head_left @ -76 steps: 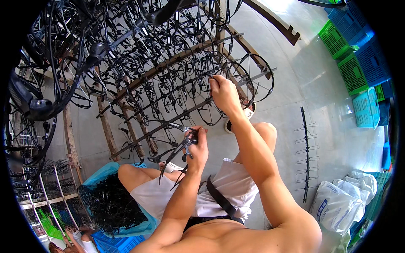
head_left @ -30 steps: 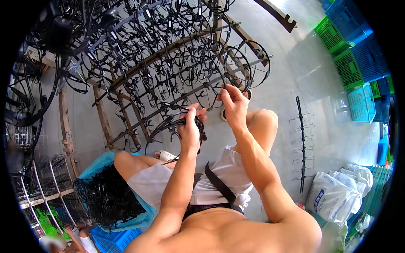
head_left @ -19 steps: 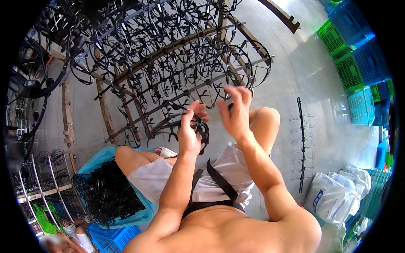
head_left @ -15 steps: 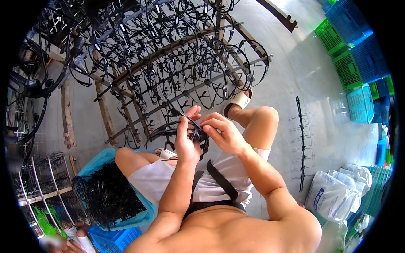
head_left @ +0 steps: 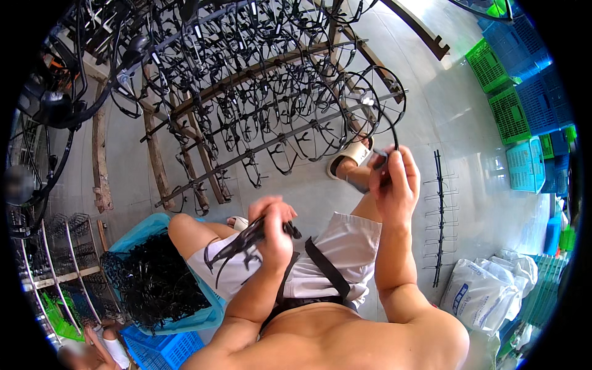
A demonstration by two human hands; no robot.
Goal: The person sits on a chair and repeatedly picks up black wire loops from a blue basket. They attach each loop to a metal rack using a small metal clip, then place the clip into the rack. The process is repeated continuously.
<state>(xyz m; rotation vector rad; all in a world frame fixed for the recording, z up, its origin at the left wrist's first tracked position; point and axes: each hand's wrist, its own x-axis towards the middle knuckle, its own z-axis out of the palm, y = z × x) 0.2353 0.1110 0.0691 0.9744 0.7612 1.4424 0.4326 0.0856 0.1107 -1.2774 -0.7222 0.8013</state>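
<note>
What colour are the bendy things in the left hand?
The bendy things are black, clearest in the head view.

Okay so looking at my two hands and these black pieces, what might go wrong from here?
The left hand grips several thin black pieces in one bunch, so they might tangle or slip out. The right hand seems to hold a curved black piece near one end, close to the loaded rack, so its free end could snag there.

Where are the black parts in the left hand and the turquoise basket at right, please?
Black parts (head_left: pixel 246 237), head view: on the bundle's middle.
Turquoise basket (head_left: pixel 525 166), head view: on its side wall.
</note>
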